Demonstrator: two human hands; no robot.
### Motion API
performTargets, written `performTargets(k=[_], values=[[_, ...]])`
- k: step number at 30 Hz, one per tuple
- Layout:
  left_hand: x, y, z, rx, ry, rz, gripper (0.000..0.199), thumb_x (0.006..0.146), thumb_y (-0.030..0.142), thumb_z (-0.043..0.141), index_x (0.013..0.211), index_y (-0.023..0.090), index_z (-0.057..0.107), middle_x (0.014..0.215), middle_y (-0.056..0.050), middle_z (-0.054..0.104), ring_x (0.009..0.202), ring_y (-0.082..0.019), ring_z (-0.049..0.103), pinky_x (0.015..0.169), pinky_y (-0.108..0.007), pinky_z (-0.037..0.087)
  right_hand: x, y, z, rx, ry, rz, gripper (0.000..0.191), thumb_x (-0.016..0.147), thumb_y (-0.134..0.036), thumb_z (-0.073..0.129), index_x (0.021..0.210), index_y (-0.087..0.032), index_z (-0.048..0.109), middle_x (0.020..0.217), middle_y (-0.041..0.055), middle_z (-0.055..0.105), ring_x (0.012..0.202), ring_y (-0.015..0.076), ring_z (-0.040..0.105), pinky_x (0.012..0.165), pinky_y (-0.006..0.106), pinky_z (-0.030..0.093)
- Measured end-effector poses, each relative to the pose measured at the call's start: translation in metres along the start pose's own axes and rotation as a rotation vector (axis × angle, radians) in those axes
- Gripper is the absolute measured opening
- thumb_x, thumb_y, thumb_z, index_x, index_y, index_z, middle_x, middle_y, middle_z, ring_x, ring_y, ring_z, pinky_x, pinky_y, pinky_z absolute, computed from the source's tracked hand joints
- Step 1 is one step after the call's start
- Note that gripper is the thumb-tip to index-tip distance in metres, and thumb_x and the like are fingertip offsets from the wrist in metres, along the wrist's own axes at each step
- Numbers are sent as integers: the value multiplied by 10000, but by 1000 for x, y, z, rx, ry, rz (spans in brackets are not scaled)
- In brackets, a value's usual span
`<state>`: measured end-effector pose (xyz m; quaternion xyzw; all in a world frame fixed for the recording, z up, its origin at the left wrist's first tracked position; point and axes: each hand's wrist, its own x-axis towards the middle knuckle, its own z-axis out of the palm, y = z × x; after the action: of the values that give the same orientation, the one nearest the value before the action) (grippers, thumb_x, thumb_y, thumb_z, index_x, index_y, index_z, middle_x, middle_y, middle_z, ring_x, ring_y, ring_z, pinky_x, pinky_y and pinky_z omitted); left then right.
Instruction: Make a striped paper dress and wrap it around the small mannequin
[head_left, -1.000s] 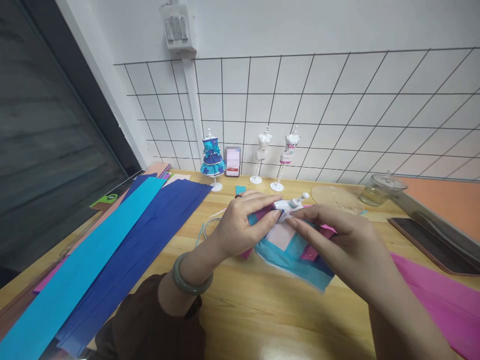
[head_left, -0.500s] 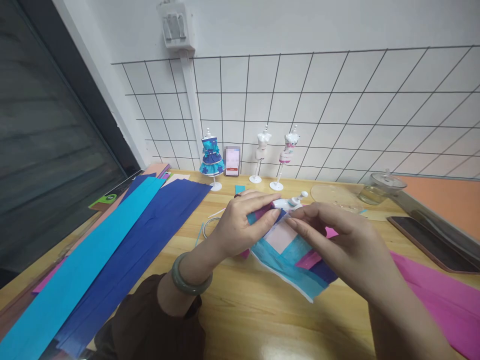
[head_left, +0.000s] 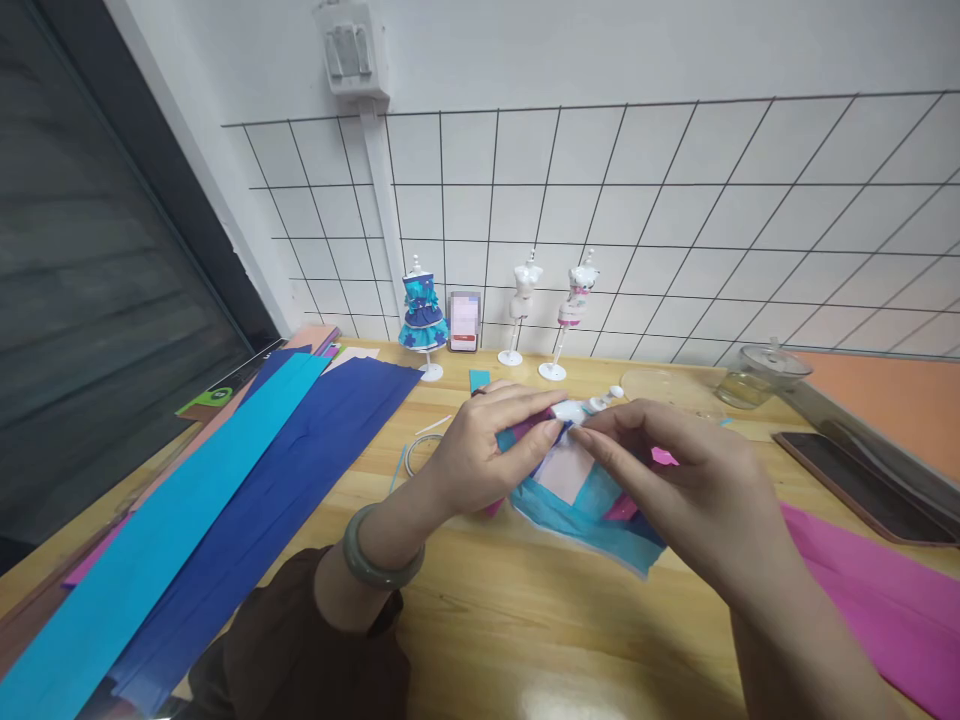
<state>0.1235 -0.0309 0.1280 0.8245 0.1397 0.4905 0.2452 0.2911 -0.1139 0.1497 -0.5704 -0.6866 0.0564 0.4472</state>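
A small white mannequin [head_left: 571, 411] lies tilted between my hands, its neck knob pointing up to the right. Patchwork paper in teal, pale pink, magenta and dark blue, a skirt [head_left: 574, 515], hangs from it over the table. My left hand [head_left: 499, 445] is wrapped round the mannequin, its thumb pressing at the waist. At the skirt's top edge, the thumb and forefinger of my right hand [head_left: 660, 460] pinch together beside my left thumb. The right fingertips partly cover the edge they hold.
Blue paper [head_left: 300, 480] and turquoise paper [head_left: 187, 500] lie left, pink paper [head_left: 870, 610] right. Behind stand a dressed mannequin [head_left: 424, 315], a phone [head_left: 464, 322] and two more mannequins [head_left: 523, 300]. A tape roll [head_left: 421, 455], dark tray [head_left: 862, 485] and glass jar [head_left: 757, 377] are nearby.
The mannequin has shifted slightly to the right, and the skirt's lower edge has risen and swung right. Both hands keep their grip, with my right fingertips slightly lower on the view's left side.
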Motion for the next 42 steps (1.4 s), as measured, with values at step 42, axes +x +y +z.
performTargets(k=[42], values=[[1, 5, 2, -84, 70, -274, 253, 825, 307, 618, 1045, 202, 685, 1046, -55, 705, 974, -196, 635, 880, -344, 505, -5, -9, -5, 7, -90, 9, 143, 861, -332, 580, 876, -248, 695, 794, -2, 715, 682, 151, 643, 574, 246, 491]])
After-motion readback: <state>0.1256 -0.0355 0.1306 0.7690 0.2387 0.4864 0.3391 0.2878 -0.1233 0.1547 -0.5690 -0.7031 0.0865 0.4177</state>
